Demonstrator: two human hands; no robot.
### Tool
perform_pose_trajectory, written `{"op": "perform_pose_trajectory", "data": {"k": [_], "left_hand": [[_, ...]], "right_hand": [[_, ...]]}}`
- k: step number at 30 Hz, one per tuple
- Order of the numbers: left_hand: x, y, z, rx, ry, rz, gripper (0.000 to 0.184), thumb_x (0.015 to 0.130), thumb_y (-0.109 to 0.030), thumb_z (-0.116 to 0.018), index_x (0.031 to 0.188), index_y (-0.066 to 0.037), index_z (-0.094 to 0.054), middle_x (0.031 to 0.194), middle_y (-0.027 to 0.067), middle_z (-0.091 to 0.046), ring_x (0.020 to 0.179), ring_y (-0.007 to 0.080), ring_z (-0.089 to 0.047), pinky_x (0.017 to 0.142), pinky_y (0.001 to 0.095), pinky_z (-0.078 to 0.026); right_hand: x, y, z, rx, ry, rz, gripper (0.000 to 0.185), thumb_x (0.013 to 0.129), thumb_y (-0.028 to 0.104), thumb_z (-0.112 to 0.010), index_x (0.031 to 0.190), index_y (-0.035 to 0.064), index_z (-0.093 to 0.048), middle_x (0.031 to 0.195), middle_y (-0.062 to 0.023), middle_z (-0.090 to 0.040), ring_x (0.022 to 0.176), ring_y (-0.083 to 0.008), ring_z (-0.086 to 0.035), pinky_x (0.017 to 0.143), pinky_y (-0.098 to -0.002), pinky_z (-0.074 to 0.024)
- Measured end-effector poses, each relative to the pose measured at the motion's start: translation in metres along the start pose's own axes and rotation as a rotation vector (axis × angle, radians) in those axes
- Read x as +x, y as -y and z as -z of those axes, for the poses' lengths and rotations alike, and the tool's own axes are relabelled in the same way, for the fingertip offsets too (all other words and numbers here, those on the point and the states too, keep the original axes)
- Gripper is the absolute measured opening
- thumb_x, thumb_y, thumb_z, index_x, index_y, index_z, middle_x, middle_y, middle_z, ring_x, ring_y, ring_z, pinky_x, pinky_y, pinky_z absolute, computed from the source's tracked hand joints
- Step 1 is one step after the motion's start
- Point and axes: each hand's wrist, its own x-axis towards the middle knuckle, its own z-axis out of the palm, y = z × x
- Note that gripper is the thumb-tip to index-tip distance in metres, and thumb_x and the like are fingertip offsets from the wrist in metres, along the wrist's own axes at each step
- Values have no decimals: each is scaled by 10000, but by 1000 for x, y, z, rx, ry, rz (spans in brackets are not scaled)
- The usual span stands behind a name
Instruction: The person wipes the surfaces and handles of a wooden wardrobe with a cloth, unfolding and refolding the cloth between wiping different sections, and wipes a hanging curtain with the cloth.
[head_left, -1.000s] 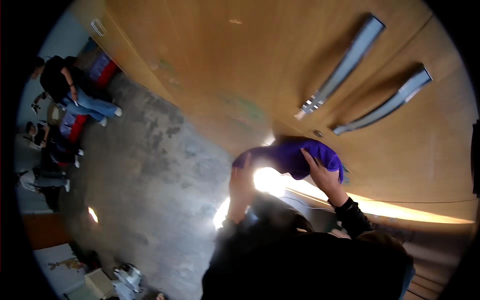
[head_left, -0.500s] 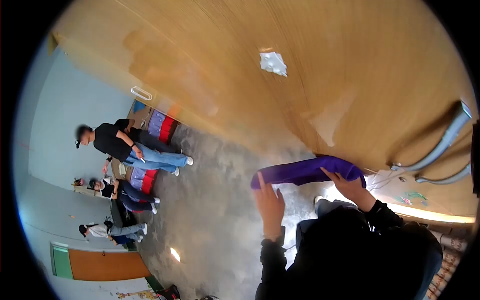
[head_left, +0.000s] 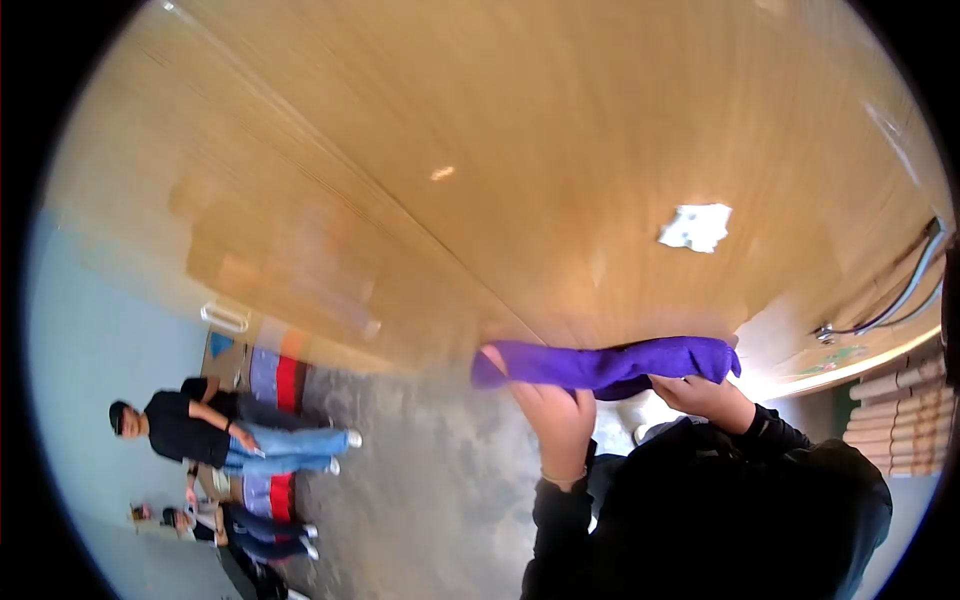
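Observation:
A folded purple cloth (head_left: 610, 366) is stretched sideways between my hands, close in front of the wooden panel (head_left: 560, 250). My left hand (head_left: 562, 418) grips its left end, with fingers partly behind the fabric and the fingertips blurred. Near the other end, my right hand (head_left: 705, 397) holds the lower edge, fingers tucked under the cloth. Whether the cloth touches the panel I cannot tell.
Curved metal handles (head_left: 905, 290) stick out at the right, and a torn white patch (head_left: 695, 228) marks the panel. A white handle (head_left: 224, 317) is farther left. Two people, one in a black shirt (head_left: 185, 425), are on the left above grey concrete floor (head_left: 415, 490).
The view has shifted, bringing more of the wooden panel in and taking a third person out. The cloth now lies more level, and my left hand's fingers have wrapped further round its end.

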Motion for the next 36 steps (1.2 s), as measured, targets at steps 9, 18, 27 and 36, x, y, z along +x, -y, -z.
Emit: {"op": "perform_pose_trajectory", "data": {"k": [9, 18, 27, 36], "left_hand": [[100, 125, 83, 283, -101, -135, 841, 854, -449, -435, 1372, 91, -51, 1434, 311, 2, 1339, 433, -41, 1083, 483, -48], [160, 249, 114, -158, -366, -148, 981, 795, -504, -542, 1393, 13, 37, 1435, 269, -76, 1314, 427, -160, 1045, 532, -203], [78, 341, 70, -198, -381, -236, 503, 805, -168, -594, 1202, 43, -367, 1309, 214, -255, 1134, 392, -365, 976, 470, -316], [-55, 308, 102, -438, 254, 261, 242, 757, -100, -600, 921, 12, -461, 937, 201, -520, 914, 369, -483, 805, 423, -386]], "right_hand": [[145, 67, -18, -372, -74, 28, 415, 684, 166, -716, 1059, 65, -571, 984, -133, -555, 939, -322, -530, 832, -407, -389], [244, 147, -107, -354, -347, -358, 313, 631, 196, -682, 921, 88, -640, 1015, -114, -590, 933, -322, -554, 869, -424, -381], [219, 182, -152, -345, -187, -221, 305, 651, 119, -716, 929, 105, -593, 856, -63, -557, 772, -258, -562, 691, -373, -442], [129, 236, -186, 60, 159, -461, 233, 631, 141, -654, 802, 51, -524, 706, -105, -544, 661, -299, -566, 565, -396, -447]]}}
